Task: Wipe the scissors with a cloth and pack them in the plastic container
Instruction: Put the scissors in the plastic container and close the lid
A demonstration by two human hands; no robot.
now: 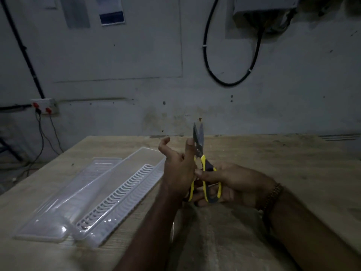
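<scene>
Over at the centre-right of the frame, the scissors (203, 167) are up off the desk (283, 159), blades pointing upward and a little apart at the tips. The right hand (232, 182) has its grip closed around the yellow-and-black handles, thumb pressing on top. The left hand (178, 169) is loose and mostly open beside them, one finger resting up against the blade near the pivot, not clamping anything.

No cloth that I can pick out. There's a darker patch on the desk at the bottom centre, under the arms, but it's too dim to call. So I'd say the wiping hasn't properly started, or the cloth needs fetching first.

At the left of the frame, the plastic container (125, 190) lies open on the desk with a white slotted insert (115, 196) in it, and its clear lid (68, 194) lies just beside, touching or overlapping it.

For doing this step well, my take: keep the handle hold firm, squeeze the blades together, and wipe from the pivot out toward the tips so fingers never run into an edge. Do both faces, then lay them lengthwise in the container.
</scene>
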